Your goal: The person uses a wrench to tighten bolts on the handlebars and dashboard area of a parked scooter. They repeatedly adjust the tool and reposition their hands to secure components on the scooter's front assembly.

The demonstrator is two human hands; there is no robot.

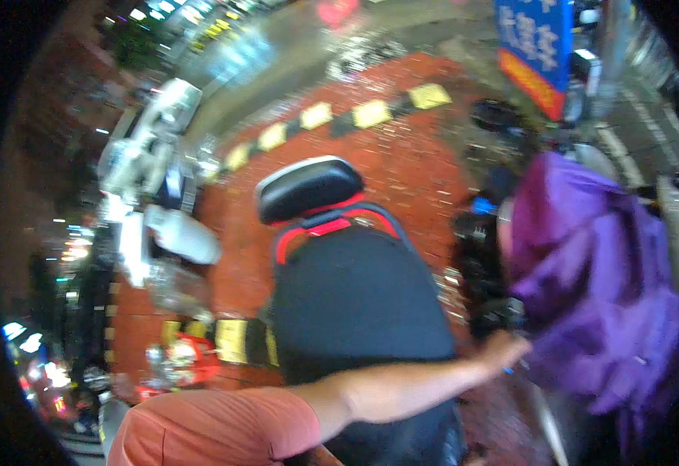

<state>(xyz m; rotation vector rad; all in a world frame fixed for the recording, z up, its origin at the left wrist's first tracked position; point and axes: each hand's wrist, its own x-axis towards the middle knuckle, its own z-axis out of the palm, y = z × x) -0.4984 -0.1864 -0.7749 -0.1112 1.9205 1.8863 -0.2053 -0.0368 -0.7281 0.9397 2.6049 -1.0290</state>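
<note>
Your left hand [508,351] extends rightward, the forearm slanting across the black scooter seat [359,303], to the near edge of the purple fabric [599,272] at right. Blur hides your fingers, so I cannot tell whether they grip anything.

Worn on my head, this fisheye looks down over the black seat [359,303] from close by. My hand [505,351] shows near, lower right of centre; the street [425,22] lies farther, across the top.
</note>
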